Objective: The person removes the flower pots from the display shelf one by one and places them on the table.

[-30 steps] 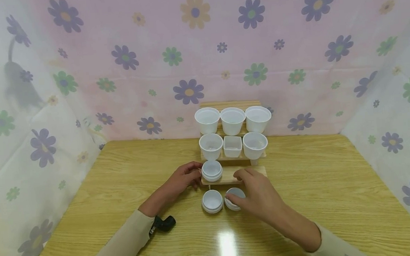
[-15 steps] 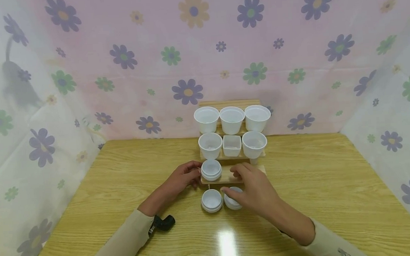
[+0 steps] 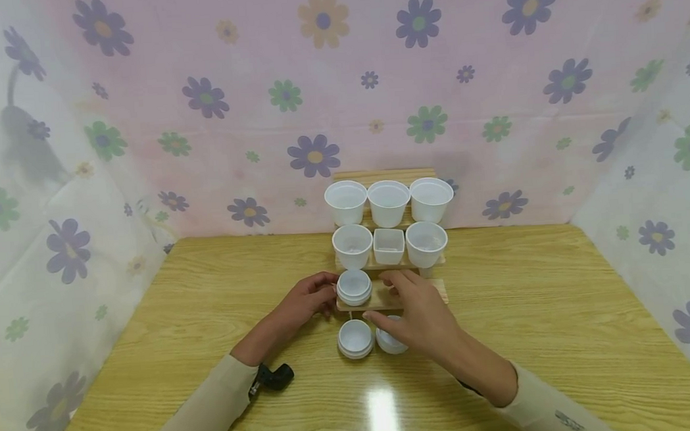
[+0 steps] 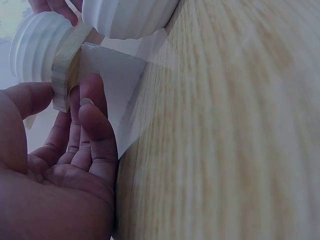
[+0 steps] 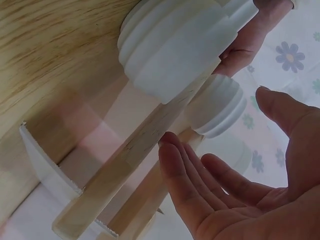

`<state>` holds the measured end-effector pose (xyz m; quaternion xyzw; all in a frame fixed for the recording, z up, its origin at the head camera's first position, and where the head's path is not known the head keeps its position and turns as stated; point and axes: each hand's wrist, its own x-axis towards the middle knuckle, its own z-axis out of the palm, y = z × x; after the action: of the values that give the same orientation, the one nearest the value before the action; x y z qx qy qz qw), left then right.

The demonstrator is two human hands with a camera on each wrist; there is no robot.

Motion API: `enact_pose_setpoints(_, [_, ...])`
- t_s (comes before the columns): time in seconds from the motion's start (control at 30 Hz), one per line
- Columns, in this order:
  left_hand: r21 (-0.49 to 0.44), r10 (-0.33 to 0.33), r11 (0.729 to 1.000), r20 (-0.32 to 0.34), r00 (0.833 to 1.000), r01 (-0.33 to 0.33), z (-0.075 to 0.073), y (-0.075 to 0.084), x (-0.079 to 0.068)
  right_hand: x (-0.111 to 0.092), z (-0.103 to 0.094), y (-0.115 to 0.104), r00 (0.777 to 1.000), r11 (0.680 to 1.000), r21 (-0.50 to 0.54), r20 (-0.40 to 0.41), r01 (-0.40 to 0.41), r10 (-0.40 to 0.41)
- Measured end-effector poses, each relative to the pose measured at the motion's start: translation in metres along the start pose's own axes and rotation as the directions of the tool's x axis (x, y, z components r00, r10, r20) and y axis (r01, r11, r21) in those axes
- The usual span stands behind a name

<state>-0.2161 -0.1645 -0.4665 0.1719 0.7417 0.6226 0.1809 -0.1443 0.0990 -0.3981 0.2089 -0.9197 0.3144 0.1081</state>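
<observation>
- Left hand [image 3: 305,301]: at 9 o'clock from the white, ridged round plastic jar [image 3: 354,289] on the lowest step; thumb and fingers pinch the end of the tan wooden three-step rack [image 3: 381,297].
- Right hand [image 3: 423,313]: between 3 and 4 o'clock from that jar, above the lowest step, thumb spread well away from gently bent fingers, holding nothing; whether a fingertip touches the wood, I cannot tell.
- Two more white, round plastic jars [image 3: 355,340] stand on the yellowish wood-grain table [image 3: 554,334], at 6 and 5 o'clock from the first; the right hand partly covers the latter.
- Middle step: a white square plastic cup [image 3: 389,247], round white cups [image 3: 353,248] at its 9 and 3 o'clock.
- Top step: three white, tapered round cups [image 3: 388,206].
- Flower-printed pink cloth [image 3: 336,77]: 12 o'clock, behind the rack.
</observation>
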Motion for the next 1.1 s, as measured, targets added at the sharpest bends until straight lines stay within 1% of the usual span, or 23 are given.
enact_pose_setpoints(0.17, [-0.002,0.003,1.0,0.006,1.0,-0.003,0.0,0.0,0.0,0.004,0.004,-0.005,0.999,0.999,0.019,0.019,-0.039,0.039])
enact_pose_setpoints(0.33, [-0.007,0.005,1.0,0.014,1.0,-0.005,-0.001,0.0,-0.001,0.01,0.009,-0.008,0.999,0.999,0.027,0.009,-0.031,0.031])
enact_pose_setpoints(0.53, [0.007,0.01,1.0,0.014,1.0,-0.01,-0.001,0.0,0.0,0.016,0.012,-0.014,0.999,0.998,0.029,0.026,-0.048,0.047])
enact_pose_setpoints(0.83, [0.002,0.01,1.0,0.018,1.0,-0.01,-0.002,-0.003,0.001,0.023,0.017,-0.022,0.996,0.997,-0.002,0.02,-0.084,0.084])
enact_pose_setpoints(1.1, [-0.003,0.011,1.0,0.011,1.0,-0.011,-0.002,0.0,-0.001,0.027,0.023,-0.021,0.997,0.996,-0.045,0.006,-0.074,0.074])
